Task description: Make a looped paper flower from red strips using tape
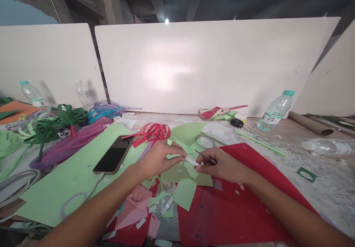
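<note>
A short white strip is stretched between my two hands above light green paper. My left hand pinches its left end between thumb and fingers. A small light green band sits at a finger of that hand. With its thumb and fingers, my right hand grips the strip's right end. A slim dark pointed tool also rests in the right hand; whether it is scissors or tweezers I cannot tell. Behind the hands lies a roll of clear tape. Red card lies under the right forearm.
A phone with a cable lies left on a green sheet. Red paper strips and pink scraps surround the hands. An upright bottle, a lying bottle and a cardboard tube are right. A white board stands behind.
</note>
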A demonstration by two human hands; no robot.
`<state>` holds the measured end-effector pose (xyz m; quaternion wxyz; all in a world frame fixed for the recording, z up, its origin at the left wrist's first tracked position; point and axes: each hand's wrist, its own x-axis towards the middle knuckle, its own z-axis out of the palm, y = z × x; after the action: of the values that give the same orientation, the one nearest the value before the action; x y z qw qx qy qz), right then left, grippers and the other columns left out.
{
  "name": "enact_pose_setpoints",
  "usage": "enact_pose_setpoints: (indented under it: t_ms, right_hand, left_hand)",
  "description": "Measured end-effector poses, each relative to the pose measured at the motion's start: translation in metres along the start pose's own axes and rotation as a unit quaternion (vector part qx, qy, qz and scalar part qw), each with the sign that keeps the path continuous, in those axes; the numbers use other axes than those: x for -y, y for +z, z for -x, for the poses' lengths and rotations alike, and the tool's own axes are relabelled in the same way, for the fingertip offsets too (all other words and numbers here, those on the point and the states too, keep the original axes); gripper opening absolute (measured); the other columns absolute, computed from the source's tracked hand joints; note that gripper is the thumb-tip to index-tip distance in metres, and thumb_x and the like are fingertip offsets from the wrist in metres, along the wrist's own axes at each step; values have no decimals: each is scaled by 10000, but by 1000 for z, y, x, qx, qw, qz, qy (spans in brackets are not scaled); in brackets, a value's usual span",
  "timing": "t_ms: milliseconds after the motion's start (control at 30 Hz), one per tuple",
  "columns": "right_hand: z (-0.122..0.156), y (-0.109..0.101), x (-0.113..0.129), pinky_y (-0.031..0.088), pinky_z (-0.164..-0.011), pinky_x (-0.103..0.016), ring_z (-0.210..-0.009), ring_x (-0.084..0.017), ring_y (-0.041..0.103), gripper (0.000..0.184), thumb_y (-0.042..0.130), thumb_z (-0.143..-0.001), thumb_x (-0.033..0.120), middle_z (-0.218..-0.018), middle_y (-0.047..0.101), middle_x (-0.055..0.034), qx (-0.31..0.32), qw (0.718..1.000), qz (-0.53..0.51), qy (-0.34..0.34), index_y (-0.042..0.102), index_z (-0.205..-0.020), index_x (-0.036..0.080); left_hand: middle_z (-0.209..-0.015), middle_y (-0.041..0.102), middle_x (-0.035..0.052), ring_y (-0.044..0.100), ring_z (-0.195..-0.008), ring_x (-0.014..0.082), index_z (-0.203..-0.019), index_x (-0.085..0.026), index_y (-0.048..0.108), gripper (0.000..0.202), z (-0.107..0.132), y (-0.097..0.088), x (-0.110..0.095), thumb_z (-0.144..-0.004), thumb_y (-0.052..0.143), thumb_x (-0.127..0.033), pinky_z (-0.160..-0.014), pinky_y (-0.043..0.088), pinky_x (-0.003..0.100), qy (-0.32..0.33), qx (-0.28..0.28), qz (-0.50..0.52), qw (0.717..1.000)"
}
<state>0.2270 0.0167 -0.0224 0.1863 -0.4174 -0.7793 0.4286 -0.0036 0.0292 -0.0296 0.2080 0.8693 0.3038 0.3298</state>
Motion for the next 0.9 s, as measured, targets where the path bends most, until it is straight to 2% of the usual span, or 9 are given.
enact_pose_setpoints:
  t_ms: [100,267,367,533,633,733,833,900]
  right_hand:
    - [2,-5,1,204,-471,-237,-512,-94,271,245,598,-798,394,-546,291,64,28,1000,14,-3,625,-718,164]
    - [3,-7,2,201,-469,-233,-510,-91,286,225,608,-798,378,-548,317,62,46,999,18,0,631,-729,165]
    - [1,-4,-1,200,-467,-227,-501,-85,277,233,639,-779,388,-543,315,68,32,999,-11,-2,606,-720,165]
    - [-5,15,-6,243,-467,-217,-491,-85,342,284,688,-745,405,-539,376,71,16,994,-111,12,518,-733,178]
    - [-7,25,-5,239,-469,-220,-497,-84,341,326,658,-772,451,-551,401,65,39,989,-142,4,480,-718,183]
    - [-7,26,-3,231,-479,-223,-525,-87,303,341,636,-782,501,-583,361,65,68,991,-116,-18,523,-766,179]
    - [-2,21,1,234,-486,-226,-549,-102,290,372,538,-836,562,-625,317,59,29,998,-51,-17,549,-924,200]
    - [2,17,5,272,-510,-235,-585,-120,335,375,392,-907,569,-677,371,38,-23,1000,-7,-17,522,-958,220]
  left_hand:
    - [-889,725,35,654,-758,133,-934,-192,733,164,0,1,-2,-826,622,-245,-675,479,219,-3,30,22,999]
    - [-881,730,39,660,-797,147,-914,-186,734,158,0,0,-4,-824,607,-211,-715,490,231,-20,49,59,997]
    - [-881,730,36,658,-792,155,-897,-195,733,164,-1,0,-5,-829,586,-219,-700,494,242,-41,25,49,998]
    - [-878,723,17,643,-798,152,-852,-196,711,165,-3,2,-4,-842,555,-250,-677,476,240,-99,-63,1,993]
    - [-838,709,-8,624,-771,139,-835,-204,682,172,-3,2,-4,-859,525,-268,-630,447,227,-124,-74,-12,989]
    - [-816,693,-22,604,-742,125,-832,-207,662,173,-2,2,-5,-869,507,-275,-608,425,218,-128,-69,-12,989]
    - [-811,683,-26,590,-739,119,-836,-212,652,167,-1,3,-6,-871,500,-271,-577,408,206,-127,-71,-11,989]
    - [-818,681,-25,591,-750,118,-839,-212,648,158,-1,3,-7,-869,501,-261,-577,407,201,-120,-75,-13,990]
